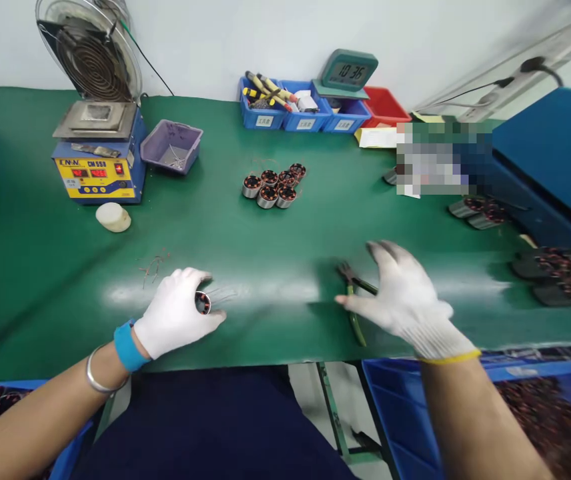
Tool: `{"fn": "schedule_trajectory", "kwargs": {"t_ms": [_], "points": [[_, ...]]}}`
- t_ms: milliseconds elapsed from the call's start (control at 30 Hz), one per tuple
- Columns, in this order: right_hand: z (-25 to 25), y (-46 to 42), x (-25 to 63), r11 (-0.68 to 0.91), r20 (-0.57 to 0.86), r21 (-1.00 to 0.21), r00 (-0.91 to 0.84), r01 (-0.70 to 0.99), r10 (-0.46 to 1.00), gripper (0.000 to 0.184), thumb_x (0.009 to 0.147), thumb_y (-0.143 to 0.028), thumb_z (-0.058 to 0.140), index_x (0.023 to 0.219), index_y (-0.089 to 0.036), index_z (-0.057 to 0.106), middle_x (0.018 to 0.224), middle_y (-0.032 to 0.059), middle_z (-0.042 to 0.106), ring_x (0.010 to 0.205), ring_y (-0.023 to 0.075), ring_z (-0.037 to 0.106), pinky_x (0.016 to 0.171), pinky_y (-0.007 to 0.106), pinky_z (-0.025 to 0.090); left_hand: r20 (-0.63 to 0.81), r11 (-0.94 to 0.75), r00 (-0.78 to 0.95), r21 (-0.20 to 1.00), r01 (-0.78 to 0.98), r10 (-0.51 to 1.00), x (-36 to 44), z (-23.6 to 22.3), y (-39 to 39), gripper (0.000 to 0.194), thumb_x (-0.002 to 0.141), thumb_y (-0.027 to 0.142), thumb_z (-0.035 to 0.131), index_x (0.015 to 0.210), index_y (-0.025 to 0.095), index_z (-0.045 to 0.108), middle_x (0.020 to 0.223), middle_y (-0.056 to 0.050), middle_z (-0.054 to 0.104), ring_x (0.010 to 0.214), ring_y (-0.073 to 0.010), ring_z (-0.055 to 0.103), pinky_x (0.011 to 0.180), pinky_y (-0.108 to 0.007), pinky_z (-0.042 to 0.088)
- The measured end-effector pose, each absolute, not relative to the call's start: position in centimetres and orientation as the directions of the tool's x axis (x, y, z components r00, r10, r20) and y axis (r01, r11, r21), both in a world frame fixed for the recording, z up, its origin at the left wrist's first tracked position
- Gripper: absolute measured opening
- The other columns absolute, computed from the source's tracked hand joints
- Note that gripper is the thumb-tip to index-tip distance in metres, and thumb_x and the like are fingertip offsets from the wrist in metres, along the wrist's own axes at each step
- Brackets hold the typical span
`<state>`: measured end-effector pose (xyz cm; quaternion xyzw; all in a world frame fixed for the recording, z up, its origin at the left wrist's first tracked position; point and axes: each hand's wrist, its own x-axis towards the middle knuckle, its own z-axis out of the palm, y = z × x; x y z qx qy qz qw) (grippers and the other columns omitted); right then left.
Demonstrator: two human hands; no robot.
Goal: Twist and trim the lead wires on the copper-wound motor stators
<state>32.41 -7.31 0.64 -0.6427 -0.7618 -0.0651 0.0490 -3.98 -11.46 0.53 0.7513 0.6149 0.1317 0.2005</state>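
Observation:
In its white glove, my left hand (178,312) curves around a small motor stator (203,303) near the table's front edge. Thin wires stick out from the stator to the right. My right hand (400,293), also gloved and slightly blurred, has its fingers spread and holds nothing. It is over a pair of green-handled wire cutters (355,319), partly covering one handle; whether it touches them I cannot tell. Further back stands a cluster of several stators (268,196) with copper windings. Loose copper wire scraps (153,267) lie beyond my left hand.
A blue solder pot (99,177) stands back left beside a purple bin (165,137) and a pale sponge-like block (113,217). Blue tool bins (264,120) line the wall under a clock (348,70). More stators (565,277) sit at right, above a blue crate (400,400).

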Motion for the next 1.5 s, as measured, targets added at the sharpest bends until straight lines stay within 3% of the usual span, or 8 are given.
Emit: {"fn": "schedule_trajectory", "kwargs": {"t_ms": [100, 233, 600, 800, 900, 967, 1133, 1500], "points": [[-1.7, -10.3, 35.9, -0.052, -0.02, 0.107, 0.055, 0.993, 0.998, 0.102, 0.063, -0.059, 0.07, 0.139, -0.001, 0.035, 0.139, 0.0352, 0.037, 0.128, 0.0477, 0.039, 0.096, 0.054, 0.04, -0.097, -0.167, 0.257, 0.535, 0.828, 0.962, -3.3, 0.7, -10.5, 0.025, 0.071, 0.033, 0.064, 0.093, 0.02, 0.062, 0.09, -0.005, 0.066, 0.086, -0.0234, 0.06, 0.078, -0.035, 0.046], [-3.1, -12.8, 36.1, 0.043, -0.052, 0.064, -0.039, 0.997, 0.998, 0.098, 0.064, -0.054, 0.067, 0.139, -0.002, 0.032, 0.138, 0.0298, 0.041, 0.129, 0.0432, 0.04, 0.1, 0.05, 0.04, -0.088, -0.147, 0.234, 0.556, 0.818, 0.968, -2.6, 0.1, -10.1, 0.007, 0.075, 0.026, 0.059, 0.078, 0.02, 0.06, 0.079, -0.002, 0.065, 0.074, -0.0192, 0.059, 0.069, -0.031, 0.045], [-1.1, -12.0, 30.7, -0.058, -0.041, 0.202, 0.068, 0.978, 0.997, 0.048, 0.085, -0.026, 0.046, 0.13, -0.012, 0.052, 0.102, 0.0186, 0.062, 0.079, 0.0312, 0.06, 0.062, 0.042, 0.051, -0.021, -0.141, 0.18, 0.534, 0.834, 0.983, -2.7, -0.3, -9.2, 0.009, 0.074, 0.029, 0.056, 0.075, 0.02, 0.058, 0.075, -0.002, 0.064, 0.072, -0.0192, 0.059, 0.068, -0.031, 0.044], [-2.1, -9.9, 28.5, 0.056, 0.104, -0.186, -0.037, 0.981, 0.994, 0.066, 0.082, -0.023, 0.044, 0.145, -0.008, 0.031, 0.124, 0.0217, 0.053, 0.111, 0.0374, 0.052, 0.09, 0.053, 0.046, 0.004, -0.142, 0.168, 0.552, 0.822, 0.986, -2.8, -0.5, -9.0, 0.007, 0.073, 0.027, 0.055, 0.074, 0.02, 0.058, 0.073, -0.001, 0.064, 0.068, -0.0175, 0.059, 0.064, -0.029, 0.044], [-0.5, -10.6, 25.8, -0.068, -0.151, -0.619, -0.034, 0.782, 0.988, 0.074, 0.079, -0.023, 0.045, 0.149, -0.019, 0.023, 0.114, 0.0134, 0.058, 0.101, 0.0297, 0.058, 0.088, 0.048, 0.048, 0.012, -0.152, 0.174, 0.55, 0.821, 0.985, -2.7, -0.5, -9.1, 0.008, 0.074, 0.025, 0.055, 0.076, 0.02, 0.06, 0.074, -0.002, 0.065, 0.069, -0.0176, 0.059, 0.066, -0.029, 0.044], [0.6, -11.4, 23.6, -0.189, -0.36, -0.87, -0.326, 0.454, 0.874, 0.077, 0.074, -0.022, 0.049, 0.147, -0.023, 0.025, 0.105, 0.0076, 0.06, 0.092, 0.0234, 0.061, 0.083, 0.041, 0.05, 0.007, -0.154, 0.179, 0.545, 0.824, 0.984, -2.6, -0.4, -9.1, 0.008, 0.074, 0.024, 0.054, 0.076, 0.02, 0.06, 0.075, -0.002, 0.065, 0.07, -0.0179, 0.06, 0.067, -0.029, 0.045], [1.5, -11.9, 19.8, -0.653, -0.522, -0.75, -0.7, 0.105, 0.487, 0.064, 0.068, -0.028, 0.064, 0.129, -0.022, 0.045, 0.097, 0.0045, 0.057, 0.085, 0.0194, 0.061, 0.075, 0.036, 0.054, -0.001, -0.147, 0.174, 0.526, 0.838, 0.985, -2.6, -0.4, -9.0, 0.009, 0.075, 0.026, 0.055, 0.078, 0.02, 0.061, 0.075, -0.002, 0.065, 0.071, -0.0183, 0.06, 0.066, -0.03, 0.045], [1.3, -9.9, 18.4, -0.586, -0.57, -0.776, -0.656, 0.232, 0.495, 0.047, 0.07, -0.026, 0.063, 0.116, -0.023, 0.052, 0.09, 0.0009, 0.057, 0.078, 0.0157, 0.061, 0.064, 0.029, 0.055, -0.01, -0.156, 0.191, 0.541, 0.826, 0.981, -2.5, -0.3, -9.0, 0.005, 0.075, 0.022, 0.054, 0.076, 0.019, 0.058, 0.074, -0.002, 0.062, 0.071, -0.0182, 0.057, 0.067, -0.03, 0.044]]}}
